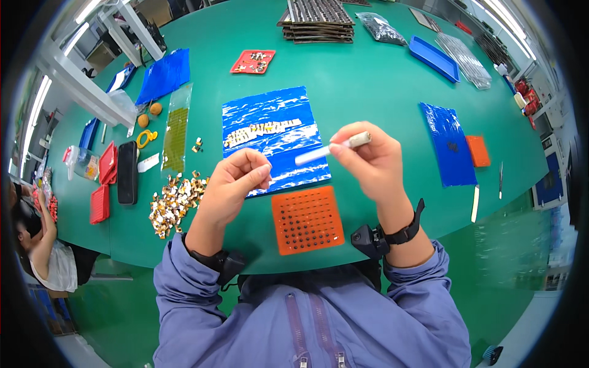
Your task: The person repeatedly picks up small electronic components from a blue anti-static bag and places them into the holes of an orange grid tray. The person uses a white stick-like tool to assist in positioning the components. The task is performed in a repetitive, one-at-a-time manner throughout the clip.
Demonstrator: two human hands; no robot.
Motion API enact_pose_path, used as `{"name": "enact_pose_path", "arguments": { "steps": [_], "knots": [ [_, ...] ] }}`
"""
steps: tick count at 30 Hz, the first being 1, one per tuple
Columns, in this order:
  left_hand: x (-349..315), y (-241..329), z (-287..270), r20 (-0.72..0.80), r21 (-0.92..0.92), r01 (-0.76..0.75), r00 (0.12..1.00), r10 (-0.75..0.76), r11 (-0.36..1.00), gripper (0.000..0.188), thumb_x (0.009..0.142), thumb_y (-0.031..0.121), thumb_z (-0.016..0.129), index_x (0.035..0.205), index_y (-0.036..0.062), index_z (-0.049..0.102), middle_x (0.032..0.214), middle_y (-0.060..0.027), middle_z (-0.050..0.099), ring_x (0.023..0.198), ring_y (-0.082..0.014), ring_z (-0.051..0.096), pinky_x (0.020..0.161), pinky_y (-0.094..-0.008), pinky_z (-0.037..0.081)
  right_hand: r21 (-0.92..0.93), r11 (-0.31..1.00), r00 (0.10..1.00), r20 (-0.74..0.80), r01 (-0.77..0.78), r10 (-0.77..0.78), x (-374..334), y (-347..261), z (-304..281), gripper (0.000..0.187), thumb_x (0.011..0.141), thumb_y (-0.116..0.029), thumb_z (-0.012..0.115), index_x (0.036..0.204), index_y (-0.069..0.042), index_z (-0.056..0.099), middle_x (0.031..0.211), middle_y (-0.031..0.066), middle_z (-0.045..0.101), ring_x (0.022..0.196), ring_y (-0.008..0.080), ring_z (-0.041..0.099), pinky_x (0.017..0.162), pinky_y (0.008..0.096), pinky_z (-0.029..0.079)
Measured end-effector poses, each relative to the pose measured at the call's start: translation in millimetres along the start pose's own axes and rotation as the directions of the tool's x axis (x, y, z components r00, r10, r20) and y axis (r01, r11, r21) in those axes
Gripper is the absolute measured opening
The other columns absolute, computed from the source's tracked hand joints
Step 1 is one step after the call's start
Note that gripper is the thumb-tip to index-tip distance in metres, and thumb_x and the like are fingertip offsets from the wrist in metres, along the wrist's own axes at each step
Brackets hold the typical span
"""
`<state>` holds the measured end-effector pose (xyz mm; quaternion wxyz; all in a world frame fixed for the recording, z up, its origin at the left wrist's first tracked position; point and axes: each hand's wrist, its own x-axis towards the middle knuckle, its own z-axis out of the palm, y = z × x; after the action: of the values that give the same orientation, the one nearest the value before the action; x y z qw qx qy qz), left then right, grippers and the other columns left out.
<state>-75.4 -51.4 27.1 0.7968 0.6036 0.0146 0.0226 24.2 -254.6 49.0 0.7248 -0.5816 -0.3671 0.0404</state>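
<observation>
So the pad (pixel 288 153) sits mid-counter (pixel 380 92) with a row of parts (pixel 261 132) on it, and the block (pixel 316 211) is just in front, nearer the person. Left of the block there's a loose pile (pixel 176 205), with some film (pixel 177 132) behind that. Small tray (pixel 236 69) behind the pad, stack (pixel 316 27) further back. Way right: a sheet (pixel 451 162), then tweezers (pixel 500 181).

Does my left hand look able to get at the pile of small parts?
Probably yes: the left hand is just right of the pile of small parts, with nothing visible between.
</observation>
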Motion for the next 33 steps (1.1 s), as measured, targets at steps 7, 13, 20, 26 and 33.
{"name": "enact_pose_path", "arguments": {
  "steps": [7,13,20,26,33],
  "knots": [
    [3,-17,-12,-0.018,-0.162,0.078,0.996,-0.082,0.984,0.005,0.082,0.008,0.056,0.085,0.004,0.055,0.073,-0.0006,0.055,0.066,-0.0062,0.051,0.06,-0.019,0.041,-0.326,0.874,0.877,0.437,0.361,-0.199,1,-21,33,0.015,0.071,-0.005,0.066,0.07,-0.003,0.051,0.06,0.0049,0.052,0.049,0.0146,0.05,0.045,0.025,0.039],
    [3,-17,-8,0.01,-0.17,0.107,0.994,-0.107,0.98,0.005,0.082,0.009,0.057,0.085,0.0046,0.055,0.074,0.0,0.055,0.067,-0.0059,0.05,0.062,-0.0184,0.04,-0.335,0.861,0.858,0.473,0.383,-0.198,1,-13,45,0.018,0.07,-0.008,0.067,0.069,-0.004,0.05,0.058,0.0046,0.049,0.049,0.0184,0.05,0.044,0.0273,0.039],
    [3,-18,-9,0.003,-0.17,0.105,0.994,-0.106,0.98,0.006,0.082,0.008,0.057,0.086,0.0044,0.055,0.075,-0.0003,0.056,0.068,-0.0065,0.051,0.062,-0.019,0.041,-0.318,0.893,0.872,0.468,0.319,-0.145,2,-11,41,0.015,0.067,-0.007,0.07,0.071,-0.004,0.055,0.062,0.0042,0.055,0.05,0.0155,0.052,0.045,0.0248,0.039],
    [0,-17,-12,0.033,-0.259,0.035,0.999,-0.027,0.965,0.005,0.082,0.004,0.055,0.084,0.0049,0.051,0.075,-0.002,0.055,0.069,-0.009,0.054,0.063,-0.0209,0.043,-0.117,0.993,0.966,0.258,0.019,0.012,0,-5,13,0.014,0.07,-0.002,0.068,0.081,-0.003,0.06,0.071,0.0034,0.06,0.061,0.009,0.055,0.054,0.0216,0.043],
    [-2,-23,-15,0.146,-0.375,-0.075,0.98,0.138,0.924,0.012,0.084,0.015,0.055,0.082,0.0089,0.044,0.069,-0.0028,0.049,0.068,-0.0136,0.051,0.069,-0.0315,0.041,0.202,0.915,0.921,0.253,-0.349,0.296,-2,11,2,0.011,0.077,0.001,0.06,0.088,0.002,0.057,0.077,0.0053,0.06,0.072,0.0089,0.057,0.06,0.0196,0.043]
  ]
}}
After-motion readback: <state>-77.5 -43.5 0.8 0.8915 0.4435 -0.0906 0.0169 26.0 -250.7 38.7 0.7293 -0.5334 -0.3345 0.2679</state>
